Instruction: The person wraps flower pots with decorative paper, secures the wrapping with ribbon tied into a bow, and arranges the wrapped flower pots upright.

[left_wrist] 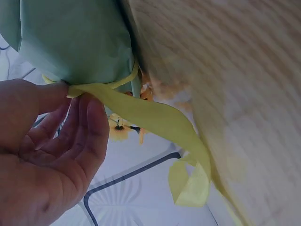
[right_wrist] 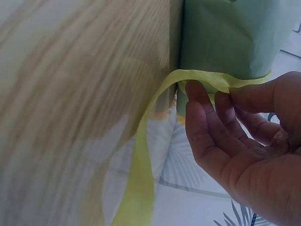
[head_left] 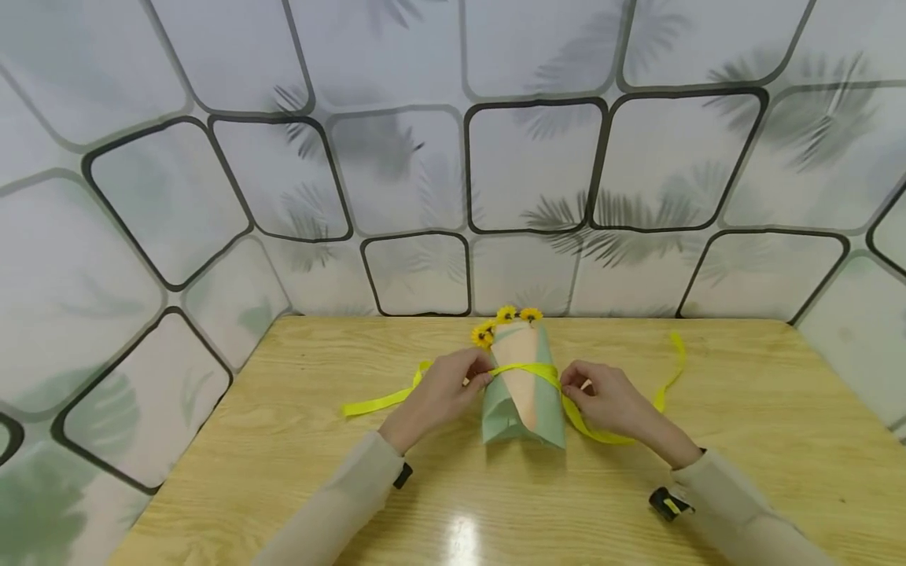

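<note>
A bouquet wrapped in green and peach paper (head_left: 517, 393) lies on the table, its yellow flowers (head_left: 506, 314) at the far end. Across its middle runs a yellow ribbon (head_left: 525, 367). On the bouquet's left side my left hand (head_left: 446, 385) pinches the ribbon between thumb and fingers; a tail of ribbon (left_wrist: 155, 115) hangs past those fingers in the left wrist view. My right hand (head_left: 610, 397) pinches the ribbon at the right side of the wrap. From there a long ribbon end (right_wrist: 141, 160) drops away in the right wrist view.
The wooden table (head_left: 283, 472) reaches back to a patterned curtain (head_left: 418, 181) with dark frames and leaf prints. The left ribbon tail (head_left: 375, 405) lies on the tabletop, and the right tail (head_left: 679, 358) curves toward the back. Black straps (head_left: 668, 503) sit at the wrists.
</note>
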Motion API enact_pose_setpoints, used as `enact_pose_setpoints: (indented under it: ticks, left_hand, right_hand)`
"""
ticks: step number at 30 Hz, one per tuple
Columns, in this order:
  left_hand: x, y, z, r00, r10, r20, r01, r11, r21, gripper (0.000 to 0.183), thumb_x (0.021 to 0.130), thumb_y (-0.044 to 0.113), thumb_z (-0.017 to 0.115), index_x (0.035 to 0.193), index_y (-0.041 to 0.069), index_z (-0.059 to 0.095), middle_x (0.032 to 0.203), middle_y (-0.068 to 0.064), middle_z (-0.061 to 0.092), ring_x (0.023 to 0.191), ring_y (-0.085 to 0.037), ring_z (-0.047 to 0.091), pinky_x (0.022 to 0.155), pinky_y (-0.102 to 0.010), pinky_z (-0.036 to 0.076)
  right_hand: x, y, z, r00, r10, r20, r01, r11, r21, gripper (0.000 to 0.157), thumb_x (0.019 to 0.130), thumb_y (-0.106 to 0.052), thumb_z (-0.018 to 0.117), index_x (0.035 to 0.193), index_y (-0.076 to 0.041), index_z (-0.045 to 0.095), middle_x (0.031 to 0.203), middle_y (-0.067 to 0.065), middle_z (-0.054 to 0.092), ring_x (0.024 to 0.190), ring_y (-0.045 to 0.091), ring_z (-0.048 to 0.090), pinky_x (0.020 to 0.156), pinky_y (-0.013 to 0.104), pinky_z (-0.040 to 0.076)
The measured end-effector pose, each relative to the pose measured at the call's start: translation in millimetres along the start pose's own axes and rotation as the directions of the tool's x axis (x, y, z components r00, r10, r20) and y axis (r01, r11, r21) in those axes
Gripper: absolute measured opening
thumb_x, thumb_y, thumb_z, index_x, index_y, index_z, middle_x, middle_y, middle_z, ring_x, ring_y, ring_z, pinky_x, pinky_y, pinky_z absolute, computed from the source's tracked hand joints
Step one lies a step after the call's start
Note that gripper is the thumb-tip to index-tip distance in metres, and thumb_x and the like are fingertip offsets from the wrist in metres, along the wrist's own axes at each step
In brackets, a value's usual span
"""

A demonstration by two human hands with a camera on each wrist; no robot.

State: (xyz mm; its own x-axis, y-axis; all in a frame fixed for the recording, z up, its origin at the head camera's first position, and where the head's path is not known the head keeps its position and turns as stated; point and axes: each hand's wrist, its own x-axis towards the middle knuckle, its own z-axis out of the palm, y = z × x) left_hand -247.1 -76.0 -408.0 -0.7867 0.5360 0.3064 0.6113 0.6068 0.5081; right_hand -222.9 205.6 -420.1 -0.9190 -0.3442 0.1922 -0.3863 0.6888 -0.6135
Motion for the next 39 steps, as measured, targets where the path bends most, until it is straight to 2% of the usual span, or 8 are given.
enact_pose_setpoints:
  ticks: [5,9,14,20,30,34,39]
  left_hand:
    - [0.1,-5.9,1.3,1.0,-0.006,-0.029,0.006,1.0,0.0,0.004,0.1,0.01,0.066,0.101,0.011,0.07,0.095,-0.001,0.073,0.082,-0.01,0.066,0.072,-0.021,0.055]
    - [1.3,-9.9,1.8,0.999,-0.016,-0.043,0.017,1.0,0.019,0.004,0.098,0.008,0.068,0.096,0.011,0.07,0.092,-0.001,0.073,0.078,-0.01,0.065,0.07,-0.021,0.053]
    - [1.9,-15.4,1.1,0.997,-0.076,0.002,0.076,0.996,0.054,0.007,0.098,0.007,0.068,0.092,0.012,0.068,0.091,-0.001,0.072,0.077,-0.01,0.062,0.069,-0.023,0.053]
    - [0.4,-23.1,-0.8,0.983,-0.175,0.062,0.17,0.982,0.081,0.009,0.099,0.008,0.068,0.091,0.013,0.068,0.09,0.0,0.071,0.076,-0.009,0.058,0.069,-0.025,0.051]
    - [0.3,-16.1,-11.5,0.983,-0.18,0.044,0.17,0.969,0.177,0.008,0.098,0.007,0.068,0.091,0.012,0.068,0.089,-0.001,0.071,0.073,-0.01,0.057,0.069,-0.027,0.051]
    - [0.4,-11.3,-17.3,0.98,-0.198,0.03,0.192,0.97,0.149,0.006,0.1,0.008,0.065,0.096,0.011,0.068,0.091,-0.003,0.072,0.071,-0.01,0.057,0.067,-0.028,0.05]
    - [2.9,-8.5,-24.2,0.981,-0.195,-0.018,0.196,0.974,0.118,0.005,0.101,0.011,0.064,0.099,0.012,0.068,0.092,-0.003,0.072,0.071,-0.009,0.058,0.066,-0.028,0.051]
  right_hand:
    - [0.7,-1.3,-0.9,1.0,0.009,0.01,-0.009,1.0,-0.02,0.01,0.1,-0.006,0.061,0.096,-0.01,0.069,0.088,0.003,0.07,0.076,0.009,0.064,0.066,0.025,0.053]
    - [2.0,-1.7,-2.6,0.999,0.029,0.031,-0.027,0.998,-0.056,0.011,0.1,-0.006,0.06,0.094,-0.01,0.068,0.086,0.003,0.069,0.072,0.009,0.06,0.064,0.026,0.049]
    - [2.0,-1.4,-4.4,0.997,0.042,0.063,-0.036,0.995,-0.097,0.015,0.099,-0.002,0.059,0.087,-0.01,0.064,0.08,0.0,0.065,0.066,0.011,0.051,0.062,0.027,0.043]
    - [-0.6,-1.1,-5.7,0.995,0.053,0.088,-0.044,0.994,-0.103,0.017,0.099,-0.001,0.059,0.085,-0.01,0.062,0.079,-0.001,0.063,0.064,0.012,0.047,0.061,0.025,0.041]
    - [-2.9,-2.2,-8.5,0.993,0.057,0.103,-0.048,0.995,-0.082,0.013,0.101,-0.003,0.058,0.09,-0.009,0.062,0.081,0.001,0.064,0.063,0.011,0.046,0.058,0.025,0.039]
    - [-2.4,-2.9,-15.5,0.997,0.052,0.056,-0.048,0.996,-0.071,0.009,0.102,-0.005,0.057,0.095,-0.009,0.062,0.084,0.001,0.065,0.059,0.01,0.045,0.055,0.024,0.038]
    - [-0.8,-6.2,-26.4,1.0,0.003,-0.031,-0.006,0.997,-0.081,0.006,0.102,-0.007,0.058,0.099,-0.007,0.062,0.079,0.002,0.066,0.057,0.008,0.048,0.053,0.024,0.039]
